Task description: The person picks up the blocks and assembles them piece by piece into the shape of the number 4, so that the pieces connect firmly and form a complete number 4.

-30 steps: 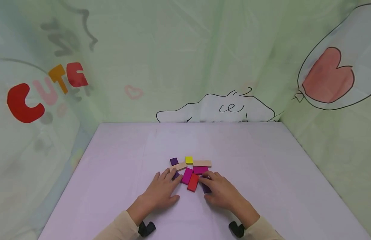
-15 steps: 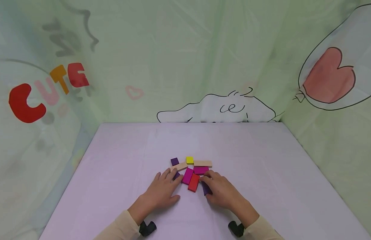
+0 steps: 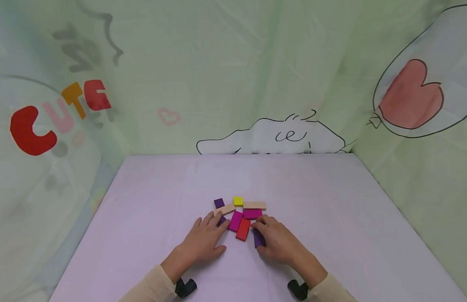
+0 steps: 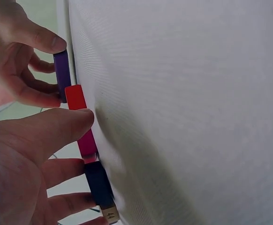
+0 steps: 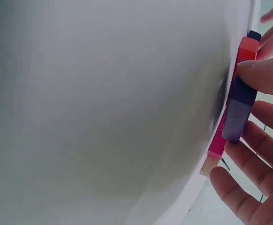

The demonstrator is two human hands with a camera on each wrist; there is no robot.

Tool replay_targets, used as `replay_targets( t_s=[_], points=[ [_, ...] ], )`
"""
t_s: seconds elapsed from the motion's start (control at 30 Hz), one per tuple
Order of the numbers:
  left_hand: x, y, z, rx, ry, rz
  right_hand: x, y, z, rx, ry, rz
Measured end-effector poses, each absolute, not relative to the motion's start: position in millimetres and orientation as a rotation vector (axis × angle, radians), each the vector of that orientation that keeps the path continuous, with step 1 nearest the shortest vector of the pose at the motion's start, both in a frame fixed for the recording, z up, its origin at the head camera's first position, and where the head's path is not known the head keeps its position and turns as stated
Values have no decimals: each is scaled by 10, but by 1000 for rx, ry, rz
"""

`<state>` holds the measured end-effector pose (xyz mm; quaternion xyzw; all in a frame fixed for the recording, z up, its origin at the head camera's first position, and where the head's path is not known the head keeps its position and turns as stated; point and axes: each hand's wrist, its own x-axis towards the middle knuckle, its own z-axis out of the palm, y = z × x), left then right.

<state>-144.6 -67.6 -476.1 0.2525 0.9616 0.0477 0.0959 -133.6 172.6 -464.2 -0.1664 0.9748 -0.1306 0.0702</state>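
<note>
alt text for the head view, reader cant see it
A right hand pinches a purple block at a pale table, beside a cluster of coloured and plain blocks. The left hand rests at the cluster's left edge; a green cartoon-printed backdrop hangs behind.

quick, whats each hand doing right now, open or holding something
Left hand: open, touching a dark block.
Right hand: closed, holding a purple block between thumb and fingers.
</note>
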Motion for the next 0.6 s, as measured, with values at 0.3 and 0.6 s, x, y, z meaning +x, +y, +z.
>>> replay_targets(
  t_s=[0.3,0.6],
  points=[
    [-1441,-679,-4763,746,2853,135,-1250,1681,-4561,-602,2912,-389],
    [-1437,-689,-4754,763,2855,147,-1152,1624,-4497,-763,2826,-401]
  ],
)
